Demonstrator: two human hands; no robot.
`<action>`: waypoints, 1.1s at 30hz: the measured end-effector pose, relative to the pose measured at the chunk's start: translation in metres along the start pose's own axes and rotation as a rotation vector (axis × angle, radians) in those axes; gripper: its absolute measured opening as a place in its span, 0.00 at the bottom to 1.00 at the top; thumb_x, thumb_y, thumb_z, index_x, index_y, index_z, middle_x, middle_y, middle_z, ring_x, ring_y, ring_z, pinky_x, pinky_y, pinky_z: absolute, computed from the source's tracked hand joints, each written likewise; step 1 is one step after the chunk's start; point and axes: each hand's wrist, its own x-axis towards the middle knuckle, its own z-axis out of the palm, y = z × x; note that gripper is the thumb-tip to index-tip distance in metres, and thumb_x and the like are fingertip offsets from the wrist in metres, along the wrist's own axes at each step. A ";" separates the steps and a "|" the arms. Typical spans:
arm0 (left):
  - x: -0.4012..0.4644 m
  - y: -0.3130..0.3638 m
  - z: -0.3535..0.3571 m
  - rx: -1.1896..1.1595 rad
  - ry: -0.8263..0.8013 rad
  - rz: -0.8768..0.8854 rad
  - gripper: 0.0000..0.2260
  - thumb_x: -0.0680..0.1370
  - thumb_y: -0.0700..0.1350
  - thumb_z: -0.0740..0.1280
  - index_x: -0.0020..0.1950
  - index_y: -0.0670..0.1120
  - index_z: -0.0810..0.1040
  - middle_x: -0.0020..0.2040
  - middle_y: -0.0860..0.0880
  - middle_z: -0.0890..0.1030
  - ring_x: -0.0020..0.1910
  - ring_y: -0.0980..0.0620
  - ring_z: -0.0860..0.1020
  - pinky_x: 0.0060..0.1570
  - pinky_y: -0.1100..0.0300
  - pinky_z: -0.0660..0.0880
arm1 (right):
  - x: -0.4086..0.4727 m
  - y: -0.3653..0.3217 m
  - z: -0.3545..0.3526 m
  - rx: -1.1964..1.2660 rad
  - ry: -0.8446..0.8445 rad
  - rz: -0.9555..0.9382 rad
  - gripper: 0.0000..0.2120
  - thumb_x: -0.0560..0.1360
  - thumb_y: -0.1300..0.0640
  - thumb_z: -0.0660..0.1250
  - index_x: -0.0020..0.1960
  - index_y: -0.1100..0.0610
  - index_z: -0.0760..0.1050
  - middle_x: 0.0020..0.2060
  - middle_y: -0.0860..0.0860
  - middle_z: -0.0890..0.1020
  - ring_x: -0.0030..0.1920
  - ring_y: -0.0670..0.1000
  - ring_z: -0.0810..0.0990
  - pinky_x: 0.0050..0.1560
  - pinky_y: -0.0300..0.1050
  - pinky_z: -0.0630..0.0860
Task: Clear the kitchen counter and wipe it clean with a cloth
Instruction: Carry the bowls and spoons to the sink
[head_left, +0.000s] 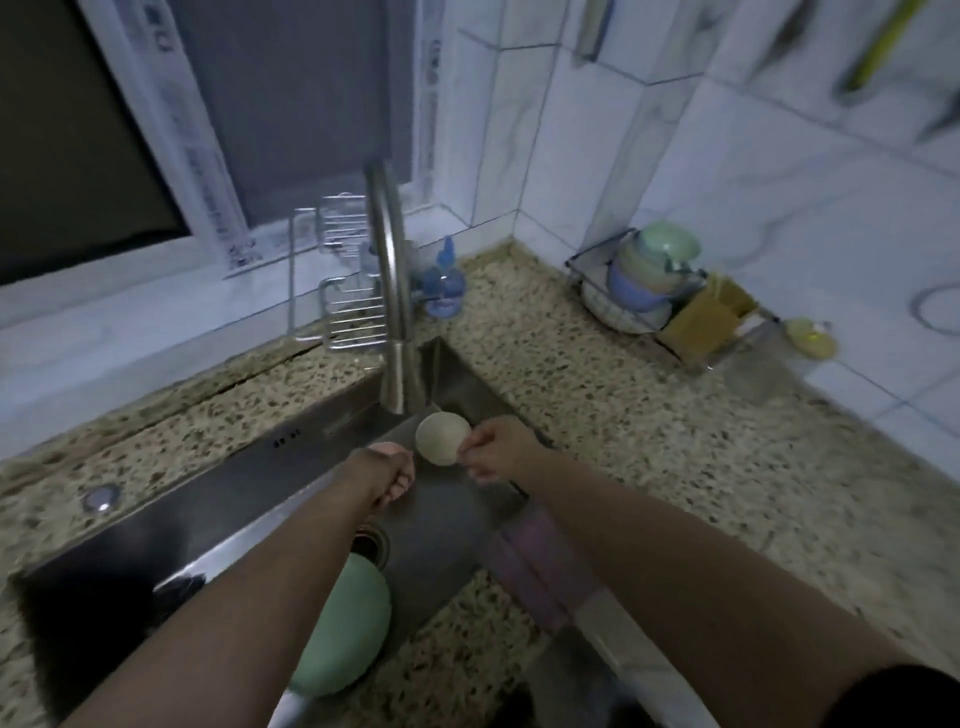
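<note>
My right hand (493, 447) pinches the rim of a small pale bowl (440, 437) and holds it under the steel faucet (390, 291), over the sink (208, 493). Just left of the bowl my left hand (392, 470) hangs over the basin with its fingers curled, and nothing shows in it. A green bowl (345, 626) lies upside down in the sink near its front edge, partly hidden by my left forearm. A pinkish cloth (535, 566) is draped over the sink's right edge onto the speckled granite counter (649, 457).
A wire dish rack (649, 291) with stacked bowls and a chopstick holder stands at the counter's back right corner. A wire sponge caddy (353, 306) and a blue bottle (444, 286) sit behind the faucet. Utensils hang on the tiled wall at the upper right.
</note>
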 end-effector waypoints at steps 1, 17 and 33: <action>-0.004 0.012 0.015 -0.027 -0.018 0.017 0.20 0.81 0.47 0.62 0.30 0.42 0.74 0.17 0.51 0.70 0.15 0.55 0.64 0.19 0.70 0.57 | -0.005 0.005 -0.015 0.022 0.039 0.003 0.02 0.75 0.64 0.71 0.48 0.62 0.81 0.33 0.56 0.79 0.29 0.46 0.77 0.30 0.36 0.78; -0.127 0.067 0.325 0.247 -0.356 0.444 0.05 0.75 0.38 0.72 0.39 0.44 0.80 0.21 0.51 0.77 0.17 0.57 0.71 0.18 0.69 0.68 | -0.175 0.224 -0.236 0.320 0.618 0.113 0.04 0.74 0.59 0.73 0.48 0.59 0.83 0.38 0.53 0.83 0.41 0.50 0.82 0.47 0.47 0.82; -0.305 -0.016 0.564 0.397 -0.603 0.386 0.17 0.80 0.48 0.66 0.36 0.41 0.82 0.26 0.49 0.79 0.25 0.53 0.72 0.24 0.65 0.69 | -0.377 0.466 -0.312 0.581 0.960 0.359 0.07 0.75 0.57 0.73 0.39 0.52 0.79 0.39 0.54 0.84 0.42 0.52 0.84 0.45 0.47 0.83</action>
